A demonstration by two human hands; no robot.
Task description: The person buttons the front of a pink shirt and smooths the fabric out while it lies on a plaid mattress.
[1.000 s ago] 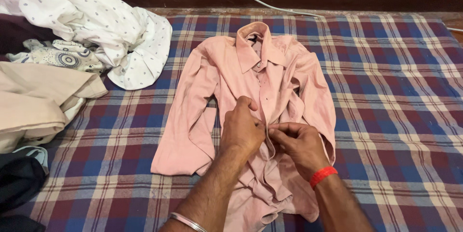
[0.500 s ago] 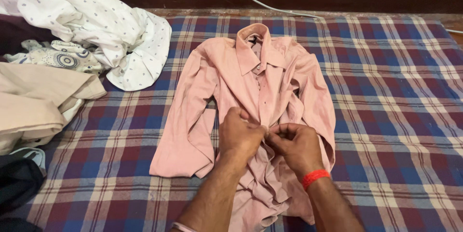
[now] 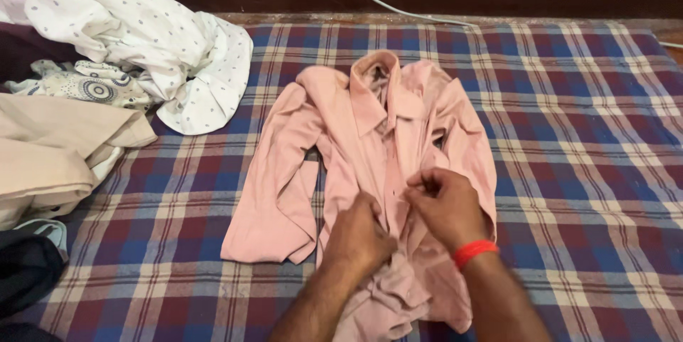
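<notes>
Head view shows both hands low on a pink shirt (image 3: 370, 136) spread across the plaid bedcover (image 3: 569, 136). His left hand (image 3: 359, 235) is closed on the shirt's front edge, pinching fabric. Just beside it, the right hand (image 3: 448, 207), a red band (image 3: 475, 252) at its wrist, grips the opposite edge. Far off to the left hand's side lies a white dotted garment (image 3: 142, 36).

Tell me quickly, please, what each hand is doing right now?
Left hand: closed, gripping the pink shirt at its front placket.
Right hand: closed, pinching the same placket.
</notes>
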